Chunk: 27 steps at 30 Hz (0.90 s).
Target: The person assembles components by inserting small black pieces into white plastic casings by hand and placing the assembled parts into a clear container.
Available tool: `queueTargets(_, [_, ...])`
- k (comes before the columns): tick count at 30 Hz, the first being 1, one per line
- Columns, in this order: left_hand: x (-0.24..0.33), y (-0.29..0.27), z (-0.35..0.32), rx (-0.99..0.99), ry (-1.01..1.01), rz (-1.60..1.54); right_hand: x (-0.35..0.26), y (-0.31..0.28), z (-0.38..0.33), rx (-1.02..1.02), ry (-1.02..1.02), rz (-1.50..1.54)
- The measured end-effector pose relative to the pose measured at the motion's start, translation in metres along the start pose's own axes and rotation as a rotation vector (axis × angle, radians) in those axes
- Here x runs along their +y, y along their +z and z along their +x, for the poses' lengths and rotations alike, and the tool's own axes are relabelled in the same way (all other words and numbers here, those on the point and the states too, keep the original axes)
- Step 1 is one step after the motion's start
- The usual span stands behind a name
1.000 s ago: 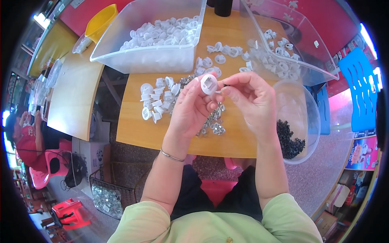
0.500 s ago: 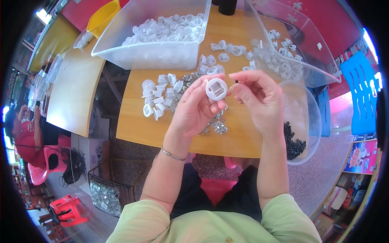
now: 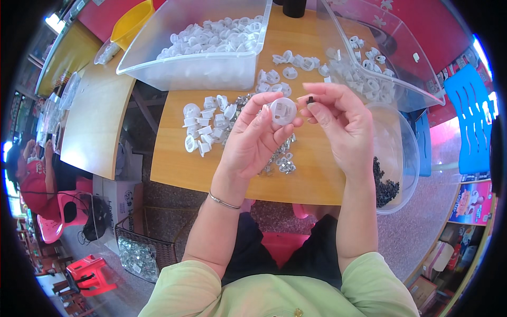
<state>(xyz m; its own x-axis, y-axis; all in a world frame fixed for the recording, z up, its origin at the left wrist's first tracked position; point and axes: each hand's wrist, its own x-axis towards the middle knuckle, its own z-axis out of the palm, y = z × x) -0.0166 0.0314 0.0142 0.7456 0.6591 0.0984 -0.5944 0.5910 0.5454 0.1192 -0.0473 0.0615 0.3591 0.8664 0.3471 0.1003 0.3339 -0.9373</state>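
Note:
My left hand (image 3: pixel 253 134) grips a round white plastic housing (image 3: pixel 284 111) by its rim, its face with rectangular openings turned up toward me. Just to the right, my right hand (image 3: pixel 340 124) pinches a small black plastic part (image 3: pixel 310 99) between thumb and forefinger, apart from the housing. Under and beyond my left hand lies a heap of small metal pieces (image 3: pixel 287 165), partly hidden by it. Left of that, several loose white housings (image 3: pixel 205 124) are piled on the wooden table (image 3: pixel 179 169).
A clear bin (image 3: pixel 185 71) full of white parts stands at the back left. Another clear bin (image 3: pixel 417 84) lies at the back right, with white parts by it. At the right, a round tub (image 3: pixel 404 203) holds black pieces (image 3: pixel 384 185). A person in red (image 3: pixel 39 179) sits far left.
The white housing has turned in my left hand, so its face shows differently. My right hand has tilted the black part, which now shows more plainly.

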Motion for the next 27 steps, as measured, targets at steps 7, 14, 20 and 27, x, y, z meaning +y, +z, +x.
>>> queueTargets(7, [0.0005,-0.0048,0.0005,-0.064,-0.009,-0.056,0.0005,0.0015,-0.0002,-0.018,0.033,0.05])
queueTargets(14, [-0.0028,-0.0073,0.0011,-0.046,0.02,-0.008,0.0014,-0.0023,0.0002,-0.008,0.032,-0.01])
queueTargets(20, [-0.004,-0.008,0.0022,-0.062,0.035,-0.055,0.0032,-0.0033,0.0008,-0.006,0.01,0.022])
queueTargets(27, [-0.0054,-0.0064,0.0024,-0.055,0.026,-0.088,0.0009,-0.004,0.0008,0.006,0.045,0.029])
